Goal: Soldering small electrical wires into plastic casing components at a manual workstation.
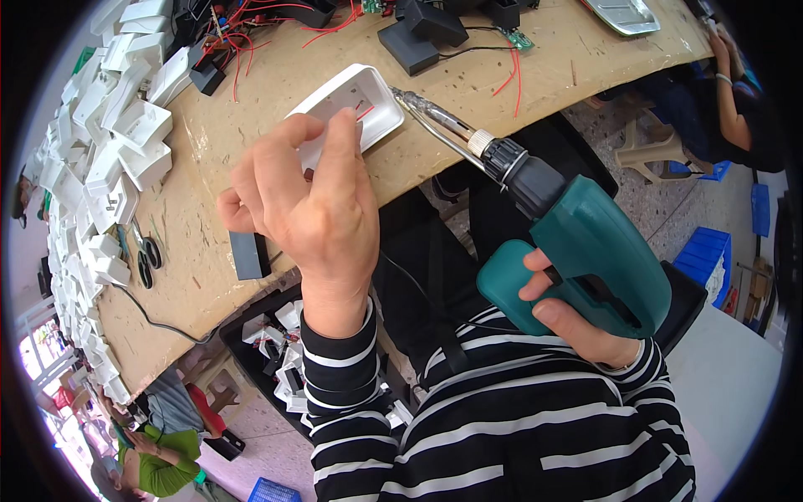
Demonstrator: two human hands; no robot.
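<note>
My right hand (pixel 577 322) is wrapped round the handle of a green soldering gun (pixel 606 243). The gun's metal tip and thin feed tube reach the right end of a white plastic casing (pixel 386 113), an open shell lying on the table. Over the casing's near-left side, my left hand (pixel 314 188) is closed, its fingers bent and drawn together. A short red wire (pixel 365 112) shows inside the shell beside the index fingertip. What the left fingers hold is hidden. A small black box (pixel 249 255) lies beside the left wrist at the table's near edge.
White casings (pixel 109 159) are heaped along the table's left. Scissors with black handles (pixel 147 259) lie beside them. Black boxes (pixel 410 46), circuit boards and red wires crowd the far side, near a metal tray (pixel 623 15). Below the edge stands a black crate (pixel 280 368) of parts. Other people sit nearby.
</note>
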